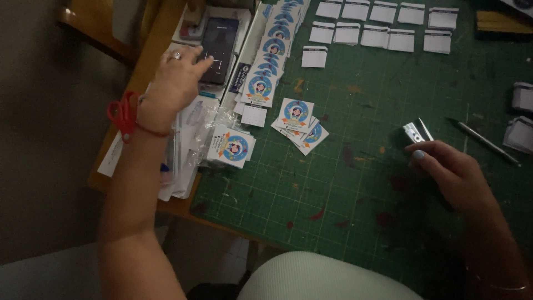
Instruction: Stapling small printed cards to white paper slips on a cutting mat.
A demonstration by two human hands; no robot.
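Note:
My left hand (176, 78) reaches to the far left, its fingers spread and touching the screen of a dark smartphone (220, 47). My right hand (447, 169) rests on the green cutting mat (355, 189) and grips a small shiny metal object (416, 133) between thumb and fingers. Between my hands lies a loose pile of square cards with a round blue picture (300, 123). A wrapped pack of the same cards (233, 147) lies near my left forearm. A long overlapping row of such cards (272, 50) runs up beside the phone.
Red-handled scissors (123, 115) lie under my left wrist. Small white folded cards (383, 25) sit in rows at the far side of the mat. A pen-like tool (483, 141) lies right of my right hand. Paper stacks (522, 119) stand at the right edge.

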